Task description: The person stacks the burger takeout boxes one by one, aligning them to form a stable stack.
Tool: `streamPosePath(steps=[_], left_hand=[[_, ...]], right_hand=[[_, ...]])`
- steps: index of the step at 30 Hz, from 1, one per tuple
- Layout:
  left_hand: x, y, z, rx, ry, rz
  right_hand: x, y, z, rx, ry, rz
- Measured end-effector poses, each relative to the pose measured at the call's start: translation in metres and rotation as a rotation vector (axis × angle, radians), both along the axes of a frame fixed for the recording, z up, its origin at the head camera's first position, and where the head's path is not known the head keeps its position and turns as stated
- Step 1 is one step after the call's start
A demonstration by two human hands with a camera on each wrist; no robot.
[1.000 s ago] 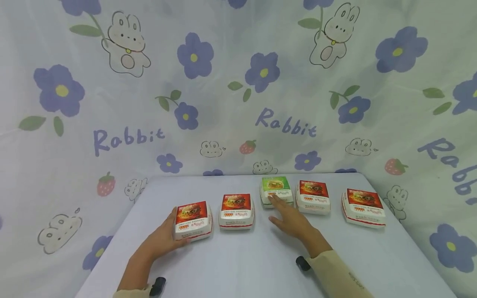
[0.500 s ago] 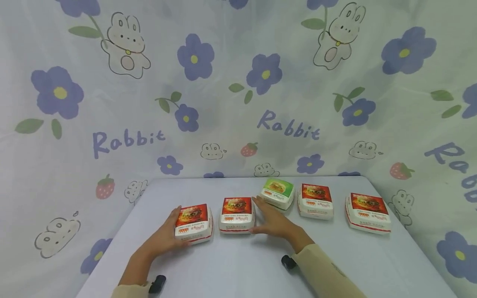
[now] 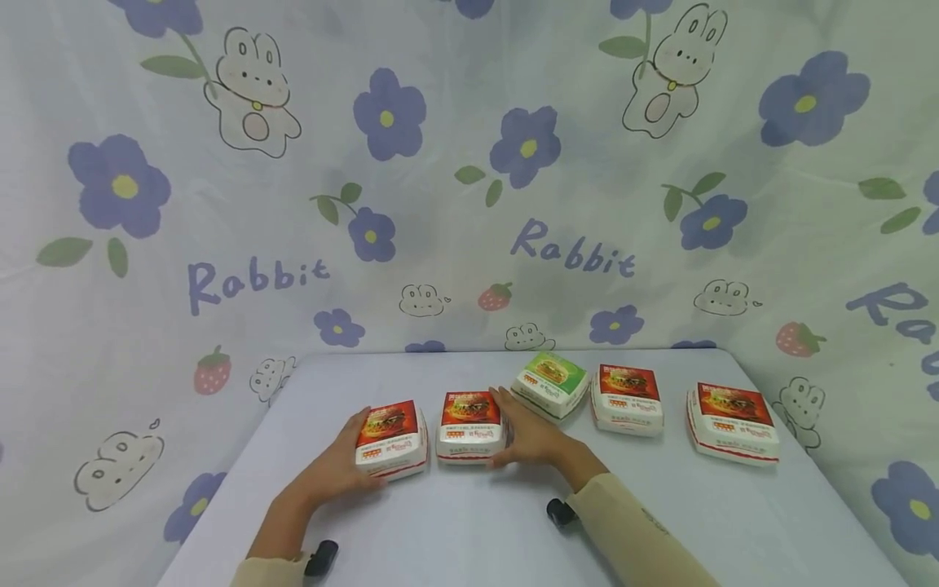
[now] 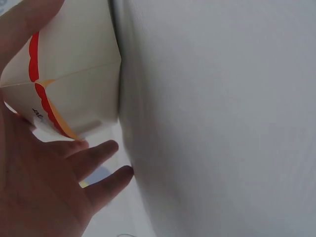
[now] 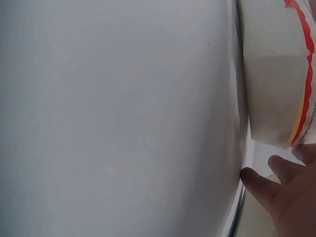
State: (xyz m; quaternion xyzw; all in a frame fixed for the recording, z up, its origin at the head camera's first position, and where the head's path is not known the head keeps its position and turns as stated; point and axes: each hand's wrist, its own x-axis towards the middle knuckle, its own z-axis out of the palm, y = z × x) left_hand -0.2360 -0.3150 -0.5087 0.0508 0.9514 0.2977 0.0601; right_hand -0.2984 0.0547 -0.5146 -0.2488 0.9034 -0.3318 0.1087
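Observation:
My left hand point(image 3: 330, 471) holds the leftmost red-topped burger box point(image 3: 392, 439), thumb at its front and index finger at the far left corner. In the left wrist view the thumb overlaps this white box point(image 4: 81, 64), while the lower fingers point(image 4: 101, 155) are spread apart below it. My right hand point(image 3: 531, 439) grips the right side of a second red-topped burger box point(image 3: 469, 430), thumb at the front corner, fingers at the back. The right wrist view has this box's pale side point(image 5: 274, 94) with fingertips beside it. Both boxes stand on the table.
A green-topped burger box point(image 3: 552, 385) sits turned at an angle behind my right hand, next to a red-topped box point(image 3: 627, 399). Another red-topped box point(image 3: 734, 424) stands near the right edge of the white table point(image 3: 447, 538). A patterned curtain point(image 3: 440, 196) hangs behind.
My right hand has left the green box and moved left to the second red box. The green box has turned to an angle. My left hand stays at its box.

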Motion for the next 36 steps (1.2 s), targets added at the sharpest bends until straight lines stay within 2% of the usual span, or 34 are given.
streamPosePath(steps=[11, 17, 25, 29, 32, 36], left_hand=[[-0.003, 0.003, 0.000, 0.000, -0.005, 0.004], [-0.002, 0.003, 0.000, -0.008, 0.001, 0.011], [-0.003, 0.007, 0.005, 0.096, 0.000, 0.021], [-0.005, 0.012, 0.008, 0.118, 0.005, 0.022], [-0.004, 0.016, 0.012, 0.148, 0.013, 0.026], [-0.001, 0.026, 0.021, 0.230, 0.044, 0.019]], right_hand=[[0.001, 0.003, 0.002, 0.061, 0.044, 0.030], [0.003, 0.009, 0.001, 0.037, 0.038, 0.039], [0.013, 0.020, 0.004, 0.017, 0.014, 0.016], [0.017, 0.024, 0.006, 0.018, -0.002, -0.004], [0.021, 0.027, 0.006, 0.012, -0.018, -0.009], [0.029, 0.031, 0.008, -0.030, -0.039, -0.008]])
